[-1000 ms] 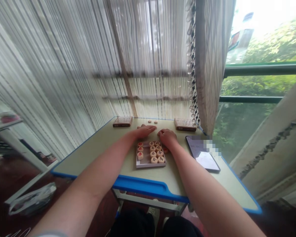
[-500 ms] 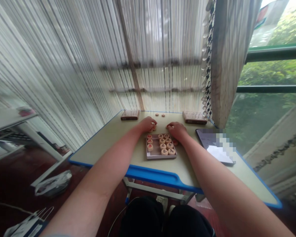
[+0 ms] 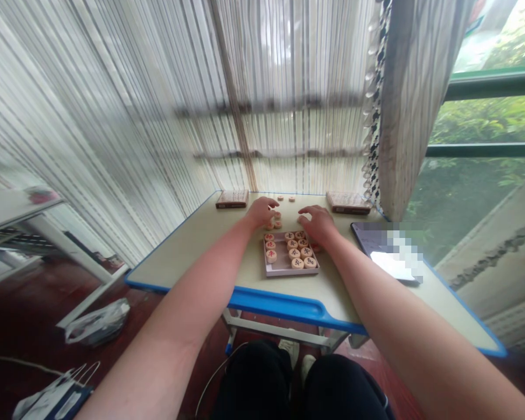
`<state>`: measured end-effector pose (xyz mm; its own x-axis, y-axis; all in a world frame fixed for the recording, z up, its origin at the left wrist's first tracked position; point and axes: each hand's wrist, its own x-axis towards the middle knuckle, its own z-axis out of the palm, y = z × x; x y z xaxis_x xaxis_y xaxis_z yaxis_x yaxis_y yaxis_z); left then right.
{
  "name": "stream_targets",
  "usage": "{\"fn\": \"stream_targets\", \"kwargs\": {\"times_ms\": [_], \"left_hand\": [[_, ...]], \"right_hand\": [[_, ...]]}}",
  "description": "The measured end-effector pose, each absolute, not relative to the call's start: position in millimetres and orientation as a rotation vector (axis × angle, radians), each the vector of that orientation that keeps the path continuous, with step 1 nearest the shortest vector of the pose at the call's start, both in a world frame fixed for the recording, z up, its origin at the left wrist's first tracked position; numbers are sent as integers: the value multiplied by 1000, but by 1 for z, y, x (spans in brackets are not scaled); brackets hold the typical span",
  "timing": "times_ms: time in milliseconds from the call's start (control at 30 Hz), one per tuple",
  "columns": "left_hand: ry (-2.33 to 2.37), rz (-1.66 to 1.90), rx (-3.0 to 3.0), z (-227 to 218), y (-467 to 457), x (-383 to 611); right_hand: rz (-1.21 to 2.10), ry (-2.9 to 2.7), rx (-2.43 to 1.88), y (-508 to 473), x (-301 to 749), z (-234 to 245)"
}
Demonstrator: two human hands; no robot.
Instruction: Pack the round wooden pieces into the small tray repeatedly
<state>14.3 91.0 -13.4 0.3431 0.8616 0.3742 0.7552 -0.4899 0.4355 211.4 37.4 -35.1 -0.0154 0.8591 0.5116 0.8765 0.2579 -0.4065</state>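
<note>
An open shallow box (image 3: 280, 272) holds xiangqi pieces on the table in front of me. Several black-marked pieces (image 3: 294, 254) fill its right side, and red-marked ones (image 3: 270, 256) stand in a column at its left. Behind the box, my left hand (image 3: 261, 212) has its fingers apart beside a few loose pieces (image 3: 278, 224). My right hand (image 3: 318, 223) is at the box's far right corner, thumb and fingers spread; whether a piece lies under it is hard to make out. A reddish piece (image 3: 316, 247) shows partly below that wrist.
Two loose pieces (image 3: 291, 199) lie near the table's far edge. A flat brown box (image 3: 231, 199) sits at the back left, another brown box (image 3: 348, 202) at the back right. On the right is a dark tablet (image 3: 363, 236). Striped curtains (image 3: 289, 134) hang behind the table (image 3: 170, 251).
The fingers of both hands have spread, and my left hand has lifted slightly off the loose pieces, showing more of them. The view has shifted a little.
</note>
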Motion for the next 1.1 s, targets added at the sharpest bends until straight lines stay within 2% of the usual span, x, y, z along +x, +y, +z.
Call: {"fn": "stream_targets", "kwargs": {"times_ms": [233,333,467,633,800,1100], "left_hand": [[1492,533,2566,-14,88,13],[1491,598,2556,-14,88,12],[1390,852,2329,-17,90,15],[1019,1099,1903,-14,86,19],[721,991,1653,-5,78,19],[653,918,1582,-1,72,18]], "right_hand": [[8,-1836,-1645,41,215,-38],[0,-1852,-1645,39,213,-36],[-41,-1855,-1584,33,205,-31],[-69,-1912,-1397,24,197,-23],[-86,-1950,-1264,17,194,-15],[-12,-1975,-1168,19,197,-20]]}}
